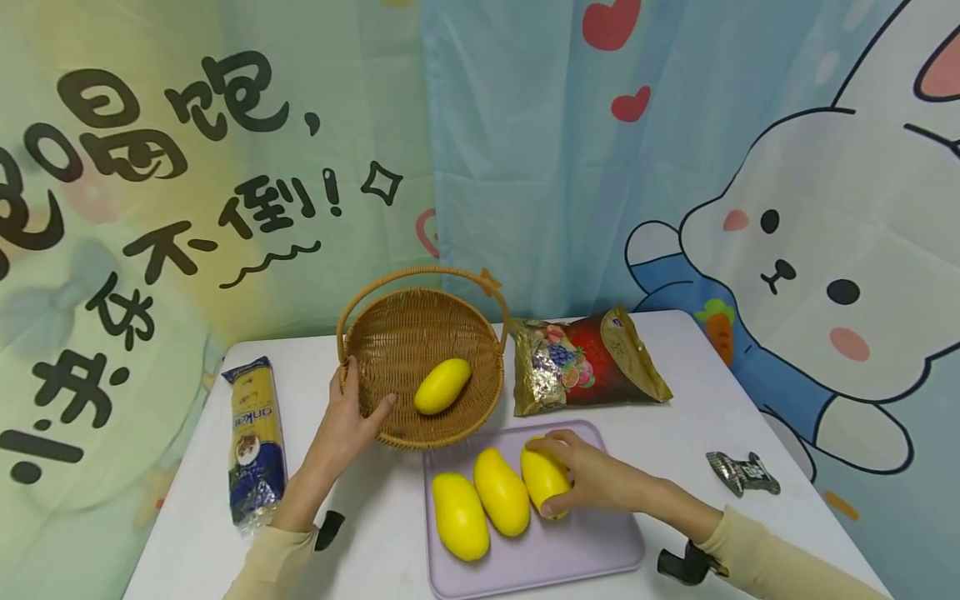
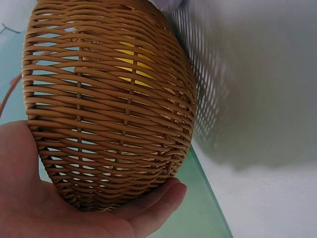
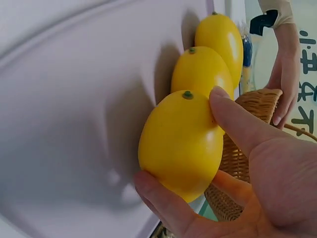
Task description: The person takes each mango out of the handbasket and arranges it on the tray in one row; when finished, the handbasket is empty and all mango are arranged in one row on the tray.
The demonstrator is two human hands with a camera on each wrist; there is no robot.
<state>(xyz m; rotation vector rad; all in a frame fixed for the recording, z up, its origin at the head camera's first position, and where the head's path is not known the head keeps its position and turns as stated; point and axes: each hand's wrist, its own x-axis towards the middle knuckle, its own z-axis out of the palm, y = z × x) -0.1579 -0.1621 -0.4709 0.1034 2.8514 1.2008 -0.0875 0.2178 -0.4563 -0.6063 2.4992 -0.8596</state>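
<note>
A brown wicker basket (image 1: 405, 333) with a hoop handle tilts toward me, one yellow mango (image 1: 442, 387) inside it. My left hand (image 1: 347, 429) grips the basket's left side, thumb at the front rim; in the left wrist view its fingers curl round the woven wall (image 2: 114, 109). On a lilac tray (image 1: 577, 554) lie three more mangoes in a row. The rightmost mango (image 3: 181, 144) is held by my right hand (image 1: 600, 475), thumb on one side and fingers on the other. Beside it lie the middle mango (image 1: 501, 492) and the left mango (image 1: 460, 517).
A yellow and blue packet (image 1: 256, 442) lies at the table's left. Behind the tray sits a red and gold bag (image 1: 588, 362) with fruit printed on it. A small silver and black wrapped piece (image 1: 742, 473) is at the right. Printed curtains hang behind the white table (image 1: 375, 533).
</note>
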